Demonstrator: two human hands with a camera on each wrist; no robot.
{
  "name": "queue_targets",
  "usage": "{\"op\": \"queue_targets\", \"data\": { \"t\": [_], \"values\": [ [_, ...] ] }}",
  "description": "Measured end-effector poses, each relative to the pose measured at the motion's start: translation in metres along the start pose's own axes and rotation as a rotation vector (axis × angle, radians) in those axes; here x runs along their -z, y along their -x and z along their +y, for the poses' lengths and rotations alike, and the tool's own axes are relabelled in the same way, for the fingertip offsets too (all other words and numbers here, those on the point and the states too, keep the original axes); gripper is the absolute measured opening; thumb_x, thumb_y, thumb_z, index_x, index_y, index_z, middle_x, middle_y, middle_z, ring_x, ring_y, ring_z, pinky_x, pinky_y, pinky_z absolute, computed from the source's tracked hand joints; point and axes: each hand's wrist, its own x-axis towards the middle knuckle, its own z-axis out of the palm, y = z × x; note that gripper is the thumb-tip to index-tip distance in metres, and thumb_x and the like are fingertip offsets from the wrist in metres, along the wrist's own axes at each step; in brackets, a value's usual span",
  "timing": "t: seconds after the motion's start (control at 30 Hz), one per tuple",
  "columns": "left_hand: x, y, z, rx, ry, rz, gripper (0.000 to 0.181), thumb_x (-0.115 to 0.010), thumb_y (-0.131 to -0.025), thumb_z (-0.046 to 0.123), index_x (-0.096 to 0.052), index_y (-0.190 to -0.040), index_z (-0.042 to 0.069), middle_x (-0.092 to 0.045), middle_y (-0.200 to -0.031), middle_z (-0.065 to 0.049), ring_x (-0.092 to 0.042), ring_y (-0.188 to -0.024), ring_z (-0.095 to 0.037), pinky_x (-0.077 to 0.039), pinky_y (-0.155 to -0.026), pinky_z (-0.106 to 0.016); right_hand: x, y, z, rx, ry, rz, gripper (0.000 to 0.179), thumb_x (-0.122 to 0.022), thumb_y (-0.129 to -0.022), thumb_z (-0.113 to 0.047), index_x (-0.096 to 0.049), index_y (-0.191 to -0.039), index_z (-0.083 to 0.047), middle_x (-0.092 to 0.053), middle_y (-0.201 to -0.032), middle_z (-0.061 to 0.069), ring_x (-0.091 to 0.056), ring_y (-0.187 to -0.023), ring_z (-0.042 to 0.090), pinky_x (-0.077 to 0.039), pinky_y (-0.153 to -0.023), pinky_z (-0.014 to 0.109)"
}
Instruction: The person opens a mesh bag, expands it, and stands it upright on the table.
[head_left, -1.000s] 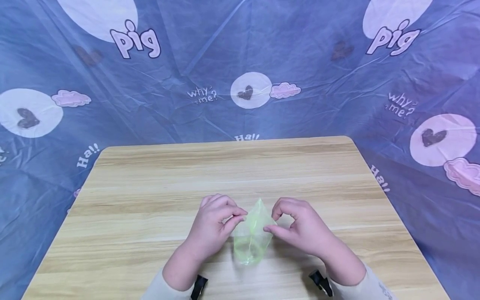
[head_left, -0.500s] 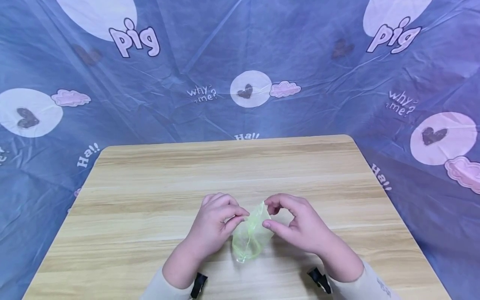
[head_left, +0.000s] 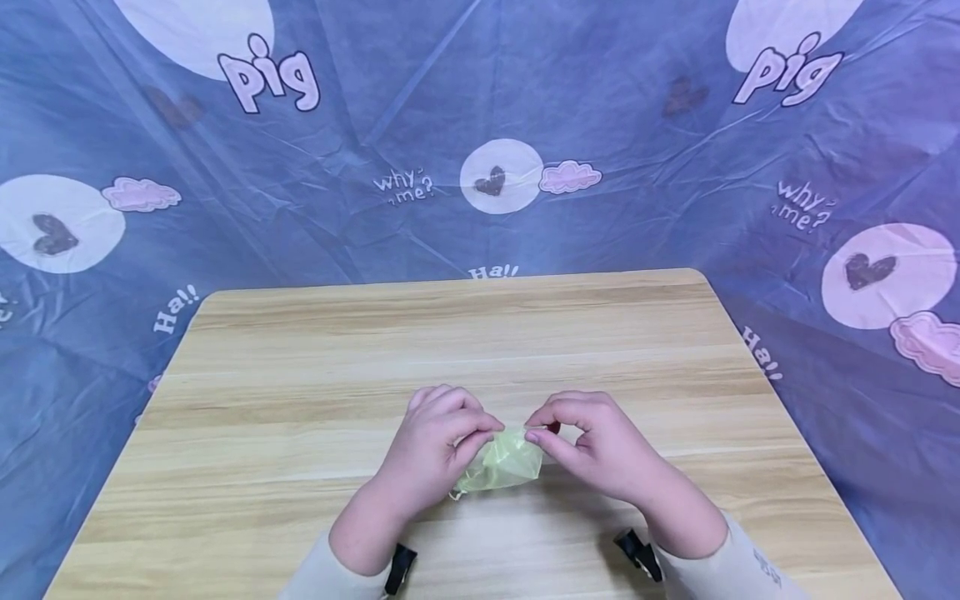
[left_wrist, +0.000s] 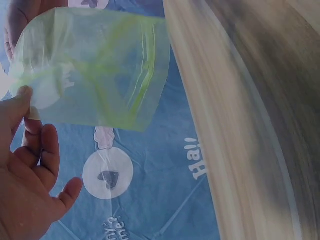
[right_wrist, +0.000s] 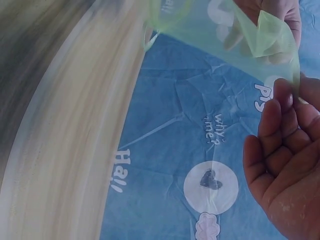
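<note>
A small sheer light-green bag hangs between my two hands above the table, its upper edge at the fingertips. My left hand pinches it at the upper left between thumb and index finger. On the other side my right hand pinches the upper right. The left wrist view shows the bag spread out, with brighter green stripes along one end and the backdrop showing through. In the right wrist view a thin loop sticks out at a corner of the bag, and its fabric folds near the fingers.
The wood-grain table extends beneath both hands. Behind it hangs a wrinkled blue printed backdrop. Black wrist mounts sit at the pale sleeves.
The bag has swung up and toward the left, and its lower end now sits higher. My right fingers have shifted along its top edge and closed nearer to the left hand.
</note>
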Motion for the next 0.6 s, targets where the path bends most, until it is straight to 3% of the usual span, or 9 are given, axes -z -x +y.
{"op": "queue_targets", "data": {
  "t": [0.17, 0.27, 0.4, 0.47, 0.6],
  "values": [
    [-0.003, 0.003, 0.002, 0.072, 0.012, 0.036, 0.013, -0.081, -0.090, 0.012, -0.079, -0.102, 0.016, -0.069, -0.098, 0.005, -0.066, -0.098, -0.017, -0.045, -0.094, -0.050, -0.001, -0.001, 0.000, 0.038, 0.018, 0.054, 0.025, -0.080, -0.084, 0.011, -0.078, -0.094, -0.011, -0.074, -0.083, -0.003, -0.066, -0.074, 0.010, -0.054, -0.071, 0.020],
    [-0.004, 0.007, 0.004, 0.155, 0.037, 0.071, 0.015, -0.076, -0.092, 0.007, -0.075, -0.106, 0.013, -0.069, -0.101, 0.005, -0.066, -0.099, -0.014, -0.046, -0.093, -0.047, -0.002, 0.000, -0.001, 0.027, 0.050, 0.086, 0.024, -0.081, -0.083, 0.011, -0.078, -0.092, -0.011, -0.075, -0.084, -0.002, -0.068, -0.075, 0.011, -0.055, -0.073, 0.020],
    [-0.008, 0.012, 0.006, 0.266, 0.099, 0.116, 0.009, -0.075, -0.093, 0.005, -0.071, -0.098, 0.012, -0.069, -0.091, 0.007, -0.065, -0.087, -0.009, -0.054, -0.083, -0.039, -0.002, 0.000, -0.002, -0.002, 0.098, 0.125, 0.024, -0.082, -0.083, 0.010, -0.078, -0.089, -0.013, -0.076, -0.085, -0.003, -0.071, -0.076, 0.012, -0.055, -0.074, 0.019],
    [-0.011, 0.014, 0.008, 0.318, 0.127, 0.101, 0.008, -0.078, -0.093, 0.009, -0.070, -0.093, 0.012, -0.069, -0.086, 0.008, -0.064, -0.081, -0.006, -0.056, -0.075, -0.036, -0.002, -0.001, -0.002, -0.007, 0.112, 0.144, 0.025, -0.083, -0.082, 0.010, -0.078, -0.088, -0.013, -0.076, -0.085, -0.003, -0.072, -0.076, 0.012, -0.056, -0.074, 0.020],
    [-0.015, 0.015, 0.013, 0.436, 0.150, -0.006, 0.010, -0.081, -0.093, 0.020, -0.074, -0.095, 0.015, -0.069, -0.085, 0.013, -0.064, -0.078, -0.005, -0.055, -0.069, -0.030, -0.002, -0.001, -0.002, -0.005, 0.116, 0.175, 0.026, -0.083, -0.081, 0.012, -0.078, -0.088, -0.013, -0.076, -0.084, -0.003, -0.072, -0.075, 0.013, -0.055, -0.074, 0.020]
  ]
}}
